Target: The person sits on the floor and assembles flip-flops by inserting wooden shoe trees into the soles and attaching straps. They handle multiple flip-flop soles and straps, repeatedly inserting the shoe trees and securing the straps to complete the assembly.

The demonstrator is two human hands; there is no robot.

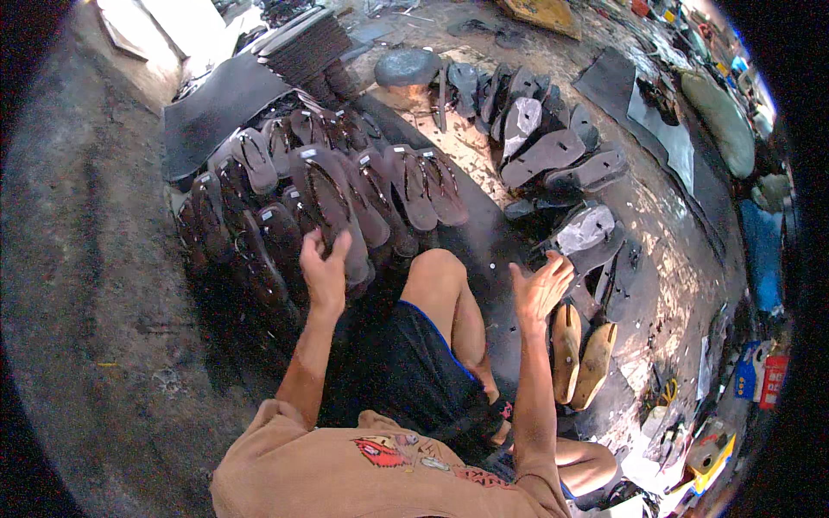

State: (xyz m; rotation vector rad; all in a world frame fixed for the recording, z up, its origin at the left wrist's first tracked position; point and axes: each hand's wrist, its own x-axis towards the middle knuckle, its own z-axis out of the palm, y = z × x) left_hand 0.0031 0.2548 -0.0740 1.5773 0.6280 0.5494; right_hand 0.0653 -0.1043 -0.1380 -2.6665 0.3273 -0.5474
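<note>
Rows of dark flip-flops (419,194) lie close together on the left, overlapping one another. My left hand (324,272) is at the heel end of a large dark flip-flop (321,186) on top of the pile. Its thumb and fingers are apart, and I see no grip on the flip-flop. Over on the right, my right hand (542,289) is open with its fingers stretched out and holds nothing. Just beyond it is a dark sole with a pale patch (587,229). A pair of light wooden shoe lasts (566,354) stands beside my right wrist.
Loose dark soles (544,155) are heaped at the far right, near a rounded grey stone (408,66). Stacked dark sheets (306,52) stand behind the flip-flops. A flat dark sheet (220,108) lies at the left. Yellow-handled scissors (669,393) are at the lower right.
</note>
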